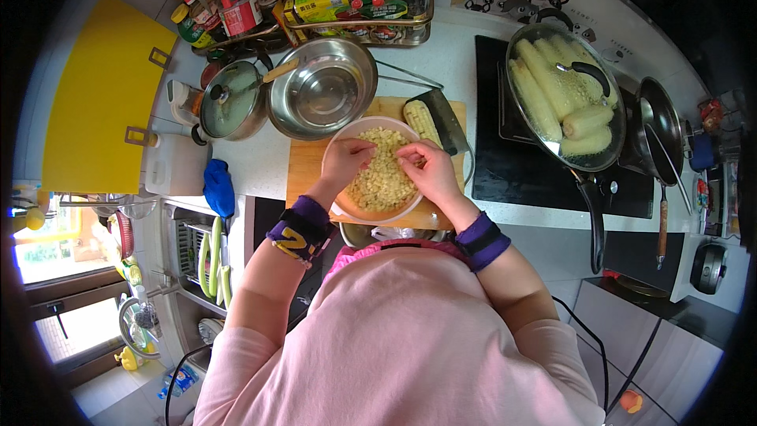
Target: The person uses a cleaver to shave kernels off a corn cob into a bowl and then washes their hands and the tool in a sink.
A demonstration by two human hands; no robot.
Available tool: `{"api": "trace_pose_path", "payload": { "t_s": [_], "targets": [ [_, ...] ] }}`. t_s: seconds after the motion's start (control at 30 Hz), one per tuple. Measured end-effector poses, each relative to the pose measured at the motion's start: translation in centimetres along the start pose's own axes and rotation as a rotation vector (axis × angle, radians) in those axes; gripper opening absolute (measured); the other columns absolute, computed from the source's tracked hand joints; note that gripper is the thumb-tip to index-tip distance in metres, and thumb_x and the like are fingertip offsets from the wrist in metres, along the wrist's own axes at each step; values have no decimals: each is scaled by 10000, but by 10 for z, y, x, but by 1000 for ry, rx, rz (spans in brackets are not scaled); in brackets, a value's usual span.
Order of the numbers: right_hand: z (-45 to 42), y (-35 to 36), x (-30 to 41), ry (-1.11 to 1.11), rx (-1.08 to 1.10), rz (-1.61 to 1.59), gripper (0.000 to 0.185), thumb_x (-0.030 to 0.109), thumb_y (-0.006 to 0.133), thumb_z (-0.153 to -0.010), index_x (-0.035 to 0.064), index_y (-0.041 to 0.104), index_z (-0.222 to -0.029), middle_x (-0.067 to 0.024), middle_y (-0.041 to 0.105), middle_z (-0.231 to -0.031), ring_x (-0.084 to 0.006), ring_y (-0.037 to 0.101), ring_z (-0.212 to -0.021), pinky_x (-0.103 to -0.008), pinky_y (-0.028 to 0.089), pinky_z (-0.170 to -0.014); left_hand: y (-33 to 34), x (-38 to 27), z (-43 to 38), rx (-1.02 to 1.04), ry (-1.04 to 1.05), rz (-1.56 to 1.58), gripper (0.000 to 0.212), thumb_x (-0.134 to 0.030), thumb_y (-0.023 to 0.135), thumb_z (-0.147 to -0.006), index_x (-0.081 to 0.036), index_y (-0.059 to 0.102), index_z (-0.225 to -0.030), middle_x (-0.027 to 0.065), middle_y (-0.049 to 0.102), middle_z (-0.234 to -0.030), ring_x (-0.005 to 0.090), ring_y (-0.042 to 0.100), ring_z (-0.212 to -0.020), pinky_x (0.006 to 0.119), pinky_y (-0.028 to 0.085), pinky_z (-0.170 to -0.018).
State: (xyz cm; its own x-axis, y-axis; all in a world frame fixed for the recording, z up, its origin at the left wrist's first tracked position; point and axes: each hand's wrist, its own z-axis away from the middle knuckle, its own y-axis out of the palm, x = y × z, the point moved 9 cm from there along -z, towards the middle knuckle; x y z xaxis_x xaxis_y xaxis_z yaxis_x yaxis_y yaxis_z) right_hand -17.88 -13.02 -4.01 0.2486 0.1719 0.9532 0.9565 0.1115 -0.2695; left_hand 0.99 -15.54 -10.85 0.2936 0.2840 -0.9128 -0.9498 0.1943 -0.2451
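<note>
A pale round bowl point(378, 215) full of loose corn kernels point(381, 174) stands on a wooden cutting board point(304, 174). Over its left side is my left hand point(350, 160), thumb and fingertips drawn together just above the kernels. My right hand point(427, 167) is over the right side in a similar pinch, a short gap from the left. Whether either hand holds a kernel is too small to tell. Behind the right hand, a partly stripped corn cob point(421, 121) lies on the board against the dark blade of a cleaver point(440, 121).
A steel basin point(322, 92) and a lidded pot point(227, 103) stand back left. On the black cooktop point(502, 177) at right, a glass-lidded pan point(562, 97) holds several corn cobs. Beyond it is a wok point(656, 130). Condiments fill a rack point(366, 23); long green vegetables point(213, 260) lie by the sink.
</note>
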Motion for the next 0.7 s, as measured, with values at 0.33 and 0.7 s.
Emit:
{"api": "trace_pose_path", "payload": {
  "t_s": [0.33,0.7],
  "targets": [
    [-1,2,1,-8,7,35,96,43,657,-798,21,663,-892,-106,627,-848,-209,647,-725,-290,513,-648,1,11,23,75,-193,376,219,-187,595,-918,18,642,-980,35,607,-810,113,574,-730,244,498,-707],
    [0,1,1,16,30,45,101,21,658,-800,24,666,-901,-74,624,-867,-164,621,-728,-259,492,-654,13,7,27,175,-221,747,280,-187,509,-961,29,556,-1133,147,630,-1060,222,626,-939,353,522,-859]
  ]
}}
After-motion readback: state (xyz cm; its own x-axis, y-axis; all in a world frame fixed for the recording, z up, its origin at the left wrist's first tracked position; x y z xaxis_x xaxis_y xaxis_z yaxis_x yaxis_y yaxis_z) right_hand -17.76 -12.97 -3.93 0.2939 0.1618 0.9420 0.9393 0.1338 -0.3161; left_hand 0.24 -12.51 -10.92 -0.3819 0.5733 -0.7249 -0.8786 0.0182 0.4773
